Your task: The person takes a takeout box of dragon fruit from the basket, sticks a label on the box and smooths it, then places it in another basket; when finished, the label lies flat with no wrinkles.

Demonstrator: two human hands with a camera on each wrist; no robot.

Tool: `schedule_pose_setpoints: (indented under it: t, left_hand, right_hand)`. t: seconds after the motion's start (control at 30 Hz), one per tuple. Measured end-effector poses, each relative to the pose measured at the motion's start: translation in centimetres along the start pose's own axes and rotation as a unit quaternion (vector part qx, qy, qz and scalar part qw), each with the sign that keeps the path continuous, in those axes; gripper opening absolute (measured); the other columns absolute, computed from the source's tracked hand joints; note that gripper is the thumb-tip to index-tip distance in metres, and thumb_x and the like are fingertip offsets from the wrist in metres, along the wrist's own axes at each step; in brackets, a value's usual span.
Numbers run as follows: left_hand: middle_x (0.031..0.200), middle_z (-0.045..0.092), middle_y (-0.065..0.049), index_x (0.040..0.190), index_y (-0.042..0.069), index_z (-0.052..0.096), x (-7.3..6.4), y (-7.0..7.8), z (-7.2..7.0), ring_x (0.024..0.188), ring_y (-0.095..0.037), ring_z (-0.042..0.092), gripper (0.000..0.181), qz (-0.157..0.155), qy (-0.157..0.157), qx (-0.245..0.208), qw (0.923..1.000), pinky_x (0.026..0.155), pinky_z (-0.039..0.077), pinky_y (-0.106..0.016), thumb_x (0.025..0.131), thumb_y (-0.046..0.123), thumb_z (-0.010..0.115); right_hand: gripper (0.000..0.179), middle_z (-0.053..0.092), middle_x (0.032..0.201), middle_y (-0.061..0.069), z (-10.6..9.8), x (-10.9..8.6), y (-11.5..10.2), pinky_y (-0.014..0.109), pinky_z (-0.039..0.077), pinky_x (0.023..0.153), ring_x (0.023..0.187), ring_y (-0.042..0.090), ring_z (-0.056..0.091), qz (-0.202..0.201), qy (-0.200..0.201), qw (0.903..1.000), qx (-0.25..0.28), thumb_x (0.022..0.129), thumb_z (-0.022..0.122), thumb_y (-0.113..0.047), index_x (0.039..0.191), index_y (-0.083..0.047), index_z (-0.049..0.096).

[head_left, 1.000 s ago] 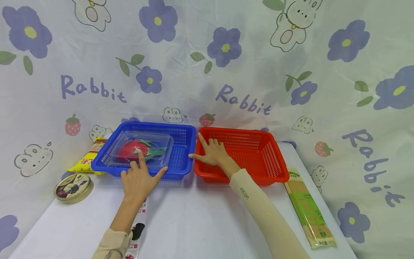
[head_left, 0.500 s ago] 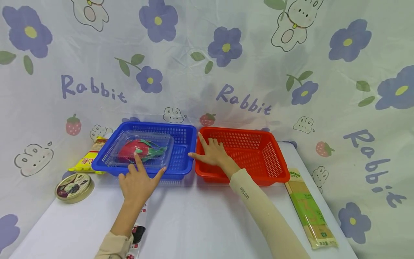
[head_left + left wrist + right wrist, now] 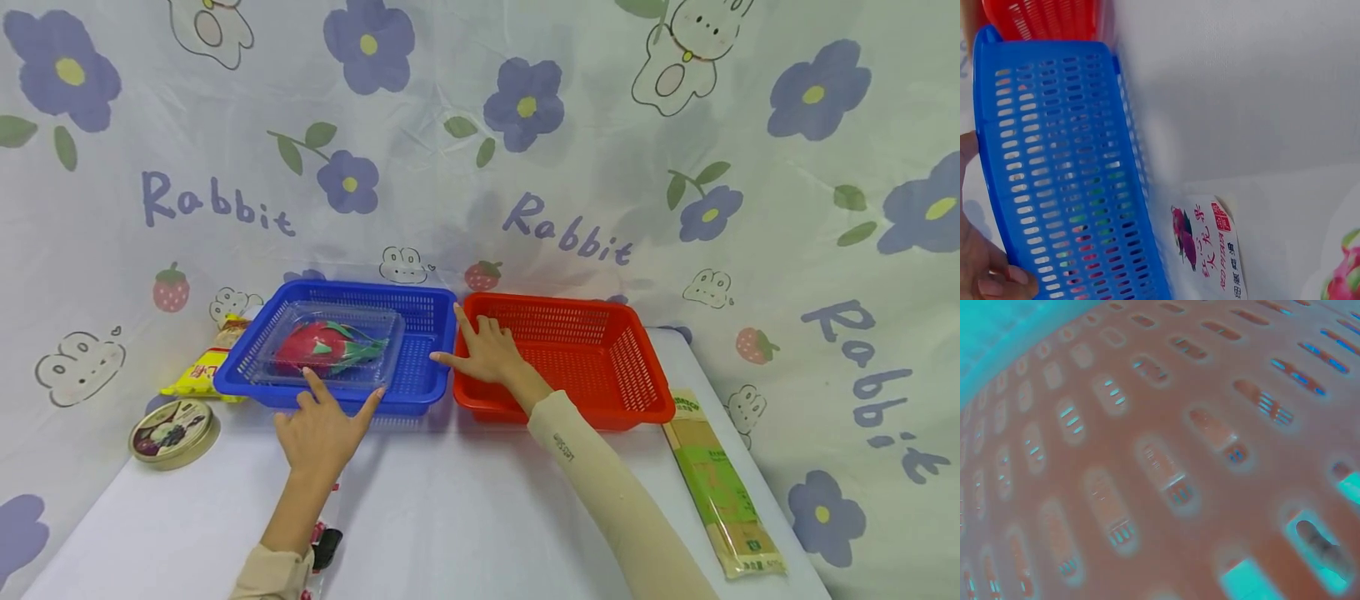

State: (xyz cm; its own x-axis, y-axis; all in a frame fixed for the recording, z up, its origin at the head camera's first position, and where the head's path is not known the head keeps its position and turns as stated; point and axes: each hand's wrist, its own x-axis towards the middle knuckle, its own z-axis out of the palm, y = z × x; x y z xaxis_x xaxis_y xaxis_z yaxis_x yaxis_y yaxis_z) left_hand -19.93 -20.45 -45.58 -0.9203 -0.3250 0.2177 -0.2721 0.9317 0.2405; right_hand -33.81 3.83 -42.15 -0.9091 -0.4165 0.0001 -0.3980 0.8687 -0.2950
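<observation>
A blue plastic basket (image 3: 422, 346) and a red plastic basket (image 3: 573, 375) stand side by side. Inside the blue one lies a clear plastic box (image 3: 388, 321) with a pink-and-green dragon fruit (image 3: 306, 343) in it. My left hand (image 3: 318, 437) is at the blue basket's front rim, thumb and index finger spread along it. In the left wrist view its fingertips (image 3: 1019, 275) touch the rim. My right hand (image 3: 491, 354) reaches over the red basket's left side, thumb and index finger extended toward the blue basket. Slotted basket wall (image 3: 1129, 425) fills the right wrist view; that hand is hidden there.
A round gold tin (image 3: 172, 433) stands at the left, in front of a yellow snack bag (image 3: 206, 371). At the right lies a long green-and-tan packet (image 3: 716, 487). A label with printed dragon fruit (image 3: 1207, 250) is on the white table, near my left arm.
My left index finger has drawn back from over the dragon fruit to the front rim. My right hand has shifted slightly left. The baskets look almost unmoved.
</observation>
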Motion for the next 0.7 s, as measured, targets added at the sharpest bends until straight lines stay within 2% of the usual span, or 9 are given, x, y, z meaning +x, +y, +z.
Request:
schedule_pose_setpoints:
  t: [0.1, 0.33, 0.5, 0.7]
  left_hand:
    - [0.114, 0.052, -0.043, 0.15, -0.018, 0.002, 0.0, -0.1, 0.2, 0.079, -0.048, 0.058, 0.126, -0.002, -0.004, -0.002, 1.0, 0.085, 0.034, -0.064, 0.085, 0.085, 0.035]
    - [0.117, 0.05, -0.044, 0.148, -0.022, 0.007, 0.1, 0.0, 0.5, 0.078, -0.05, 0.06, 0.128, -0.003, 0.004, -0.001, 1.0, 0.088, 0.034, -0.065, 0.085, 0.086, 0.032]
    - [0.115, 0.052, -0.045, 0.147, -0.024, 0.008, 0.0, 0.1, 0.5, 0.076, -0.049, 0.06, 0.128, 0.0, 0.003, 0.004, 1.0, 0.084, 0.035, -0.063, 0.085, 0.085, 0.033]
    - [0.115, 0.051, -0.045, 0.146, -0.024, 0.004, -0.1, 0.1, 0.5, 0.072, -0.047, 0.059, 0.127, -0.002, -0.002, 0.004, 1.0, 0.084, 0.035, -0.062, 0.087, 0.084, 0.033]
  right_hand:
    - [0.104, 0.023, 0.161, 0.021, 0.0, 0.1, -0.3, 0.062, 0.018, 0.117, 0.149, 0.043, 0.021, -0.002, -0.005, 1.0, 0.0, 0.082, 0.039, -0.085, 0.159, -0.032, -0.008]
    - [0.104, 0.023, 0.161, 0.021, 0.2, 0.6, -0.6, 0.062, 0.019, 0.117, 0.149, 0.043, 0.022, -0.004, -0.007, 0.9998, -0.016, 0.083, 0.037, -0.085, 0.159, -0.031, -0.009]
    - [0.104, 0.023, 0.161, 0.021, 0.4, 1.0, -0.5, 0.061, 0.02, 0.117, 0.148, 0.042, 0.023, 0.001, -0.011, 0.9997, -0.02, 0.083, 0.038, -0.085, 0.16, -0.03, -0.007]
    - [0.106, 0.024, 0.16, 0.021, 0.6, 1.6, -1.1, 0.061, 0.022, 0.117, 0.146, 0.04, 0.026, -0.022, -0.008, 0.9989, -0.041, 0.082, 0.037, -0.086, 0.16, -0.029, -0.008]
